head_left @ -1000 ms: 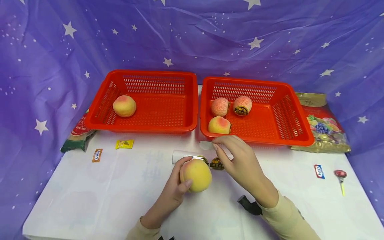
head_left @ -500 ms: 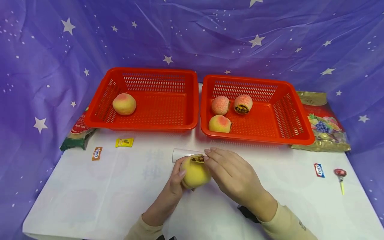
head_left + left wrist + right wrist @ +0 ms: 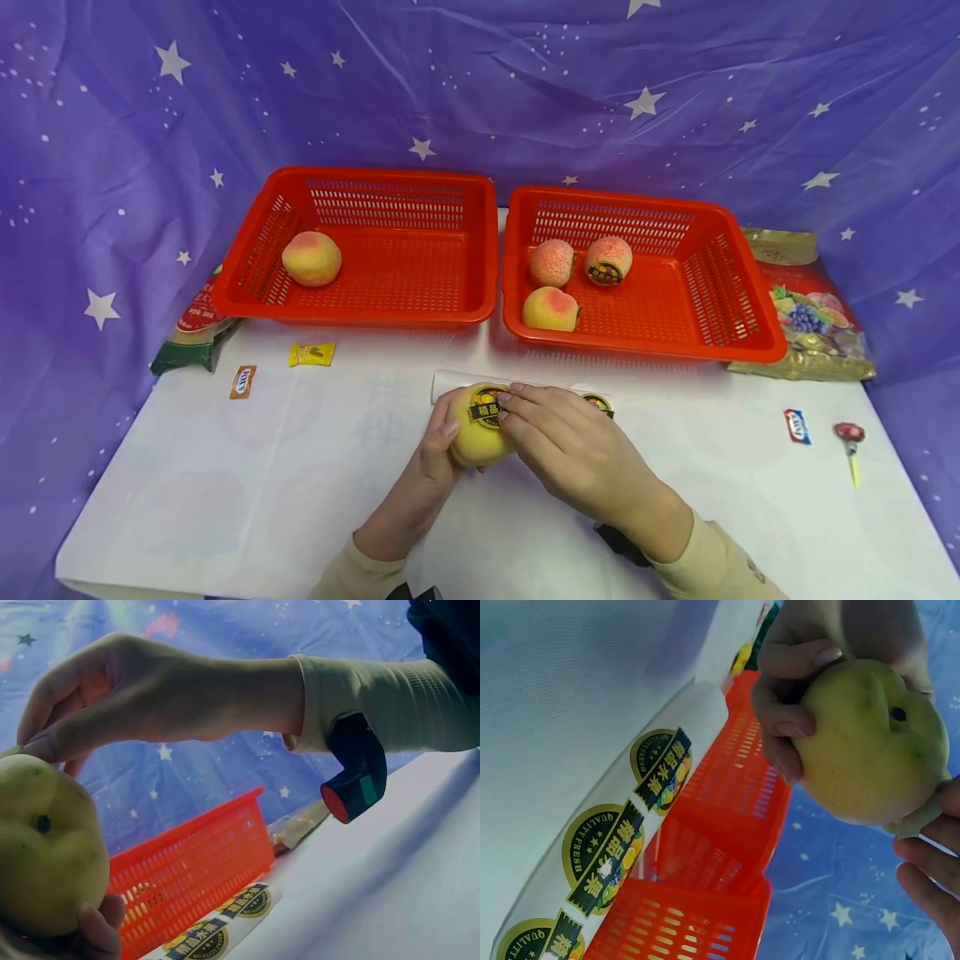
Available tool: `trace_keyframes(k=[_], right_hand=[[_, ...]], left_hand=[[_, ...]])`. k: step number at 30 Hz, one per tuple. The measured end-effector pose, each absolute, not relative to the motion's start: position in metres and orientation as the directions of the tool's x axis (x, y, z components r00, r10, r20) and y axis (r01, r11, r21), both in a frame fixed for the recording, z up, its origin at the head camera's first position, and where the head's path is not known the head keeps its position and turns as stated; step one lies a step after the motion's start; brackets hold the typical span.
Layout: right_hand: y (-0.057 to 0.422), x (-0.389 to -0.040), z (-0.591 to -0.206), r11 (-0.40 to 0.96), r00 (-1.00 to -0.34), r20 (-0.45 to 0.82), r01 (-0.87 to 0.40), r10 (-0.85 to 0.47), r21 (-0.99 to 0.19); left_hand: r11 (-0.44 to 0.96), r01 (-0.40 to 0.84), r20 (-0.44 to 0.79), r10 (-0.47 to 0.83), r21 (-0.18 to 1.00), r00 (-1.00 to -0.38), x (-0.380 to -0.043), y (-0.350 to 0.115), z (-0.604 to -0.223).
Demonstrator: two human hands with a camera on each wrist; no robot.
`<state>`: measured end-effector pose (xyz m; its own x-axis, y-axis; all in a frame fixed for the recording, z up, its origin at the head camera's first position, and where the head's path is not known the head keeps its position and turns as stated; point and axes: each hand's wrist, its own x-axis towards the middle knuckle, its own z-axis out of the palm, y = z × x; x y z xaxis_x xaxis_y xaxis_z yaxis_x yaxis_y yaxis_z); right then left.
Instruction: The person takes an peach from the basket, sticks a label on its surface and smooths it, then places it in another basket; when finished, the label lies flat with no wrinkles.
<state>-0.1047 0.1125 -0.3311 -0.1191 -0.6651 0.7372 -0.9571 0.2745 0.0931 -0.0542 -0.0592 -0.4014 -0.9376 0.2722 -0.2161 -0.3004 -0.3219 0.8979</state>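
Note:
My left hand (image 3: 423,471) grips a yellow peach (image 3: 476,446) over the middle of the table, thumb on its near side. A round black-and-gold fruit sticker (image 3: 483,407) lies on the peach's upper side. Fingers of my right hand (image 3: 588,454) cover the sticker's right part. In the right wrist view, the sticker's pale edge (image 3: 919,820) stands out from the peach between that hand's thumb and fingers. Behind the hands lies a white roll of stickers (image 3: 450,385), partly hidden; several of its printed stickers (image 3: 604,855) show in the right wrist view.
The left red basket (image 3: 382,317) holds one peach (image 3: 312,258). The right red basket (image 3: 645,343) holds three stickered fruits. Wrapped candies (image 3: 312,354), a lollipop (image 3: 850,433) and a gold-red bag (image 3: 810,317) lie around; another bag (image 3: 195,329) sits at left.
My right hand has brought a sticker from beside the roll to the peach and laid it on. The left hand has turned the peach slightly; the sticker's printed face shows more now.

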Motion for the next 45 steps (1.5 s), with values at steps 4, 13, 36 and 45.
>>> trace_keyframes(k=[4, 13, 36, 45], right_hand=[[0.114, -0.103, -0.333, 0.275, -0.138, 0.722, -0.959, -0.678, 0.075], [0.115, -0.104, -0.335, 0.246, -0.156, 0.677, -0.969, -0.719, 0.039], [0.101, -0.101, -0.346, 0.28, -0.142, 0.829, -0.96, -0.541, 0.018], [0.101, -0.104, -0.352, 0.28, -0.088, 0.875, -0.958, -0.477, 0.056]], left_hand=[[-0.342, -0.29, -0.194, 0.288, 0.894, -0.938, -0.054, -0.06, -0.403], [-0.35, -0.269, -0.161, 0.309, 0.897, -0.937, -0.055, -0.062, -0.405], [-0.416, -0.288, -0.171, 0.296, 0.862, -0.94, -0.059, -0.06, -0.403], [-0.401, -0.337, -0.213, 0.323, 0.852, -0.922, -0.061, -0.062, -0.405]])
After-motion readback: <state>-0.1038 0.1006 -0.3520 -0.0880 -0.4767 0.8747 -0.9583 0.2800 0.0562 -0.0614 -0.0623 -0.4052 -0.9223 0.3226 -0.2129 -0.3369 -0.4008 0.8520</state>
